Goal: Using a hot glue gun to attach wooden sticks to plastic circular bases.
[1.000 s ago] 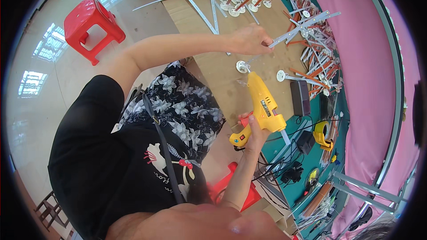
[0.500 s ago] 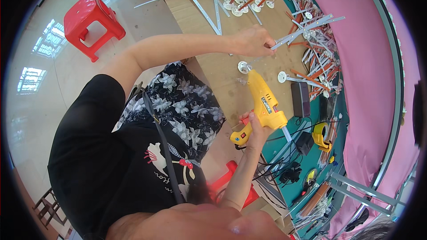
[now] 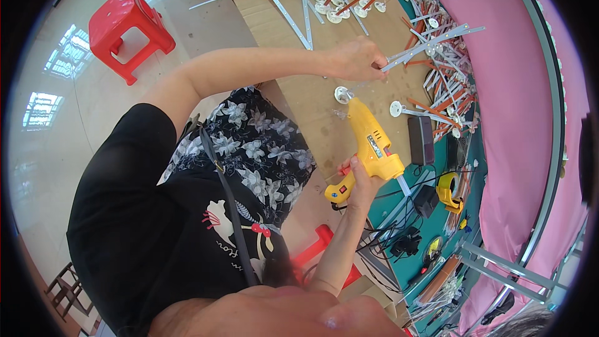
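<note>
The right hand (image 3: 357, 178) has its fingers clenched round the grip of a yellow plastic hot-glue gun (image 3: 368, 143), nozzle aimed at a small white round disc (image 3: 342, 94) lying on the brown cardboard-covered desk (image 3: 312, 93). The left hand (image 3: 355, 57) pinches the end of a thin silvery metal strip (image 3: 430, 40), seemingly steadying it near the disc for gluing. A red plastic stool (image 3: 128, 28) stands well apart on the floor.

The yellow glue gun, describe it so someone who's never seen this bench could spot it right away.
Start at the brown cardboard sheet covering the bench. Near its right edge, the right hand grips the glue gun, nozzle aimed at a small white disc. It is the only bright yellow pistol-shaped tool there, among thin metal strips.
</note>
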The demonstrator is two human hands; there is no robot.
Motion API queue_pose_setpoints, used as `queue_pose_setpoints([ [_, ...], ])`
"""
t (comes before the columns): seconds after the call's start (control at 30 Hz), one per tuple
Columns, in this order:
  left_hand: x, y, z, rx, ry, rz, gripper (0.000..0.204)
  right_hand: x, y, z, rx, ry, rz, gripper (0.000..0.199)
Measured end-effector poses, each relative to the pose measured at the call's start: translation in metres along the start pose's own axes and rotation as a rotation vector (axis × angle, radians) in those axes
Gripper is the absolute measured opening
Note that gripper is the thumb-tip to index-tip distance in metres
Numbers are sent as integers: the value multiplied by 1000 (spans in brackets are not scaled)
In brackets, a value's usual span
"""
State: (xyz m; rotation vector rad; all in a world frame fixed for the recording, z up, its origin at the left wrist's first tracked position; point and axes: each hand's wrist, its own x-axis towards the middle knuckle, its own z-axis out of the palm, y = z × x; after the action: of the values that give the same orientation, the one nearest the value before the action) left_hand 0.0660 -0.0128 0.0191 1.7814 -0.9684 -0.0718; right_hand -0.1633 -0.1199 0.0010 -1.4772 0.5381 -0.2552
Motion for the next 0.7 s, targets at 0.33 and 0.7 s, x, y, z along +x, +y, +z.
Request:
queue_pose_setpoints([
  [0.33,0,-5,2,-63,30,32,16,-1,-4,5,0,31,-14,21],
  [0.7,0,-7,1,-32,14,37,17,1,-6,5,-37,40,4,16],
])
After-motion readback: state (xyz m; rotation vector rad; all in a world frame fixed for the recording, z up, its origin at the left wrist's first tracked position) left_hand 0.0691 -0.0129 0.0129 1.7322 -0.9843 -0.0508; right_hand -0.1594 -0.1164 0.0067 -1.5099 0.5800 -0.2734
